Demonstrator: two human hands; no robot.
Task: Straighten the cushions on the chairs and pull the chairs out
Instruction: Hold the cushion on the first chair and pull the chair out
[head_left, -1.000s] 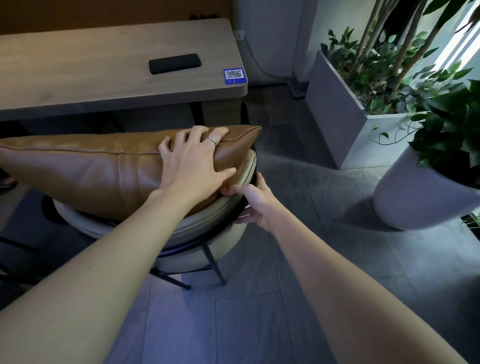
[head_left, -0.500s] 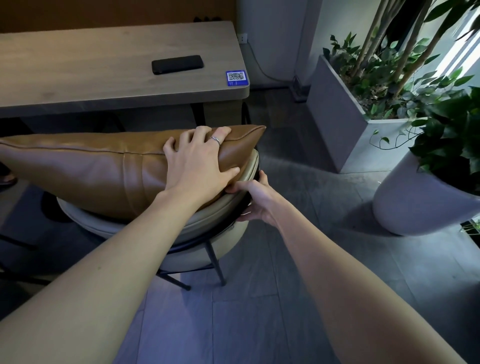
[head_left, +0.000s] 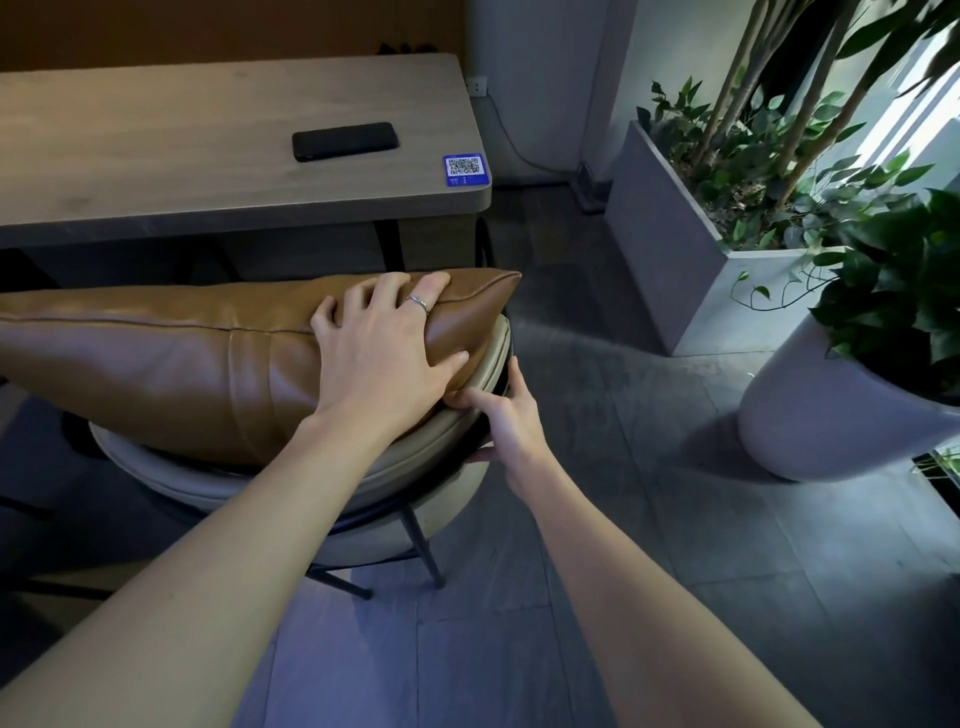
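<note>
A long brown leather cushion lies along the top of a beige padded chair back with dark metal legs. My left hand, wearing a ring, is spread over the cushion's right end, fingers curled over its top edge and thumb pressed into its near face. My right hand grips the right rim of the chair back just below that corner, thumb on top, fingers wrapped behind. The cushion's left end runs out of view.
A wooden table stands just beyond the chair, with a black phone and a blue QR sticker on it. A grey rectangular planter and a round white plant pot stand on the tiled floor at right.
The chair with its cushion has slid slightly toward me and away from the table. Both hands keep the same holds.
</note>
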